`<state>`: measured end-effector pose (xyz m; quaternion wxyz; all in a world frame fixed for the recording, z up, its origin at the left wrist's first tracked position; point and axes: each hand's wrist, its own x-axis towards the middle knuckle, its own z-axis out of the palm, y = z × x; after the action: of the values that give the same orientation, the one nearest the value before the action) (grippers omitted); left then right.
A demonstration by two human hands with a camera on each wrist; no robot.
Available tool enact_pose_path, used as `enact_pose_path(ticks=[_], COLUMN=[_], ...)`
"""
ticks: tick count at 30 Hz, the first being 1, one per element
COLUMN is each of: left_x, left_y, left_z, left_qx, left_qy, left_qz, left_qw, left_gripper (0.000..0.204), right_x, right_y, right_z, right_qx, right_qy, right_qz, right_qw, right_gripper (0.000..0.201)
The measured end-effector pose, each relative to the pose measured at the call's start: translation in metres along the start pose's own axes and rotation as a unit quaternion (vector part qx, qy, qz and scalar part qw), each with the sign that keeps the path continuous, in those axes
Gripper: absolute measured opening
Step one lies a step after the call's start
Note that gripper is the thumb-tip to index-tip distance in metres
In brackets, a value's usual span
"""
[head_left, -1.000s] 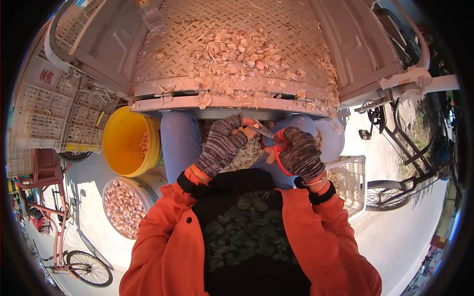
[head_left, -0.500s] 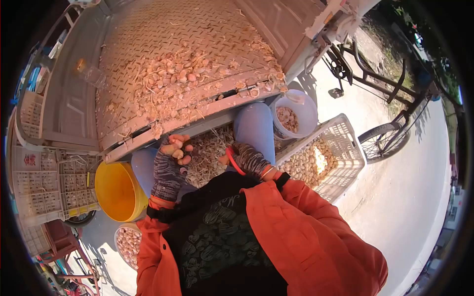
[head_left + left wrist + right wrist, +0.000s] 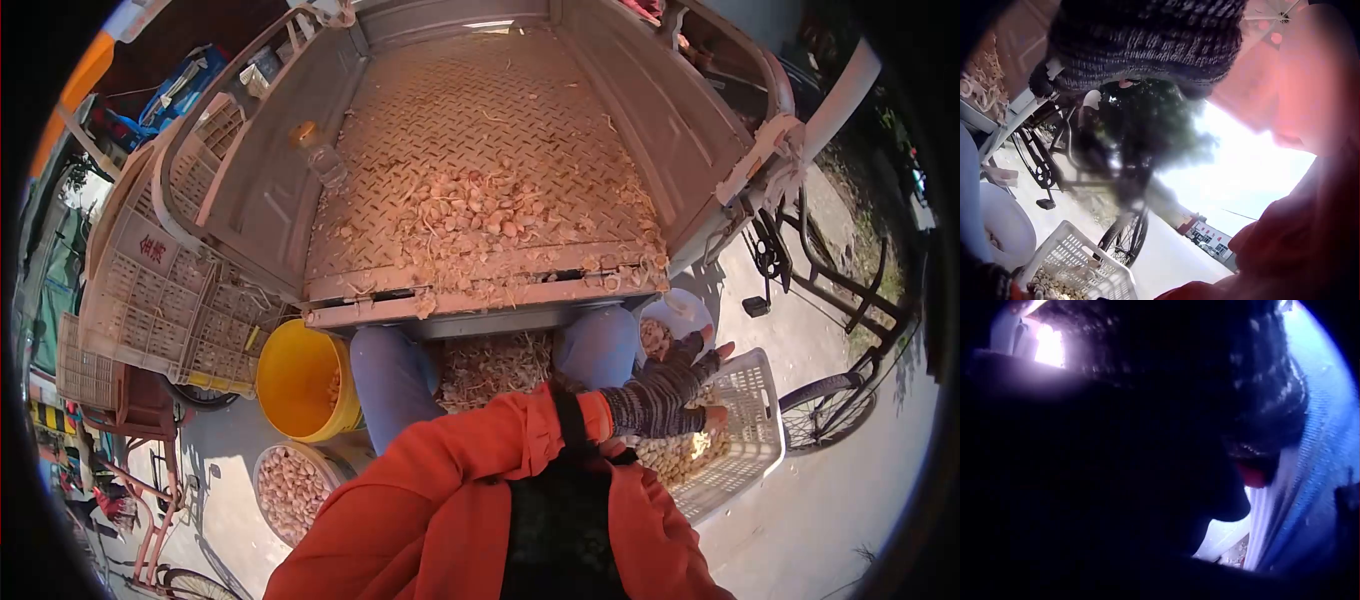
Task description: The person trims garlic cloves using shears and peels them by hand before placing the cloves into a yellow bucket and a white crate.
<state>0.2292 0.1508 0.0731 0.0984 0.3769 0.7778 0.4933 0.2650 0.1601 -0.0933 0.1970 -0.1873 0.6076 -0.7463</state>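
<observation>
My left hand, in a dark knitted fingerless glove, reaches across to the right over a white slatted crate. Its fingers and thumb are spread apart, with nothing held between them. Tan garlic-like bulbs lie in the crate below. In the head view the left sleeve covers my right hand; the right wrist view shows its dark glove close to blue trousers. A red piece of the scissors handle shows under that glove, and the blades are hidden.
Pinkish bulbs and peelings lie on the metal cart bed. At left stand a yellow bucket and a bucket of bulbs. A pale bucket sits by the right knee, and a bicycle stands beyond the crate.
My left hand met the scissors, then held several bulbs by the left knee; now it has crossed to the crate and let them go. The right hand drew back with the scissors.
</observation>
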Motion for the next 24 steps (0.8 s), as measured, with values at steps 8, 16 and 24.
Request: enact_pose_path(ticks=[8, 16, 24], left_x=[-0.137, -0.107, -0.094], left_y=[-0.175, -0.259, -0.267], left_z=[-0.253, -0.37, -0.393], left_qx=[0.2, 0.266, 0.197], left_qy=[0.453, 0.372, 0.154], left_qz=[-0.149, -0.251, -0.462], left_qw=[0.856, 0.853, 0.851], left_gripper=[0.019, 0.02, 0.025], right_x=[0.04, 0.096, 0.093], right_y=[-0.053, -0.066, -0.049], right_z=[-0.007, -0.009, -0.01], right_qx=[0.067, -0.097, -0.166], right_qy=[0.119, 0.095, 0.063], right_qz=[0.183, 0.153, 0.135], right_qw=[0.974, 0.979, 0.975], right_gripper=[0.021, 0.025, 0.027])
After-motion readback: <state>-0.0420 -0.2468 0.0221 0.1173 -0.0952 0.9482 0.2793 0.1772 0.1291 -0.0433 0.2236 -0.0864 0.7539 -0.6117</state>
